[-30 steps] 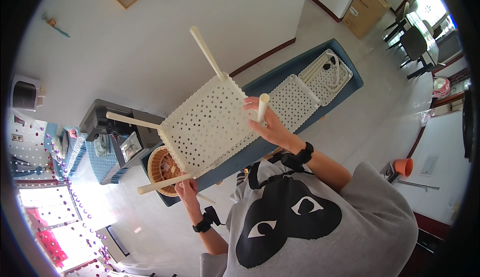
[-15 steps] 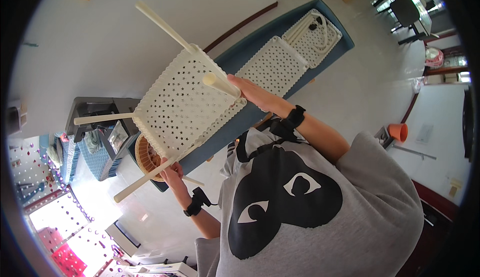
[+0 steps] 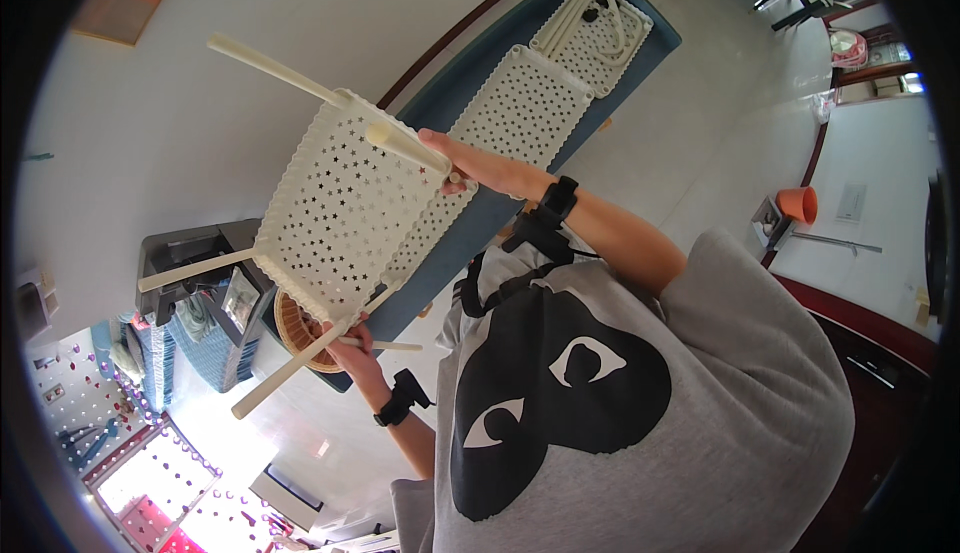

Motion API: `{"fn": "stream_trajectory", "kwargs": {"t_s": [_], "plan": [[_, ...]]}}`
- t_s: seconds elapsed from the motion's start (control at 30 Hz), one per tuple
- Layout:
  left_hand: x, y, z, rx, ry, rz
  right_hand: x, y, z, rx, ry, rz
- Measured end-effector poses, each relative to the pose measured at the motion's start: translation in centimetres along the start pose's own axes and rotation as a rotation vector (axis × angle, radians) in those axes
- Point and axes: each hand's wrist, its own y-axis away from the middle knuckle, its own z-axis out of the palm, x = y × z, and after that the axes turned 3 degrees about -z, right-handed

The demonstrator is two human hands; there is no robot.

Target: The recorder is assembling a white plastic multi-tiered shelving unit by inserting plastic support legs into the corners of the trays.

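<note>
A cream plastic shelf tier (image 3: 330, 213) with star-shaped holes is tilted in front of me, poles standing out from its corners. My left hand (image 3: 350, 348) is closed at its near-left corner, around the base of a long cream pole (image 3: 290, 373). Beside these fingers, a thinner pale rod (image 3: 400, 347) sticks out to the right. My right hand (image 3: 485, 168) holds the right corner, its thumb side against another upright pole (image 3: 408, 145) and its fingertips curled below the rim. Part of the tier's underside and the left fingertips are hidden.
Under the tier runs a long blue-grey table (image 3: 425, 288). On it lie a second perforated tier (image 3: 520, 108) and a third tier (image 3: 607, 73) holding cream tubes and black parts. A wicker basket (image 3: 297, 328) stands at the left end, near a dark grey machine (image 3: 165, 253).
The whole view has shifted, with the table sitting higher and further left. The tier has moved slightly left, and my right fingers now curl around its corner more.
</note>
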Motion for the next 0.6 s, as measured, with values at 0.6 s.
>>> {"fn": "stream_trajectory", "kwargs": {"t_s": [0.6], "plan": [[-0.5,0.4,0.4,0.135,0.080,-0.076,0.1,0.3,0.1,-0.063,0.014,0.073]]}}
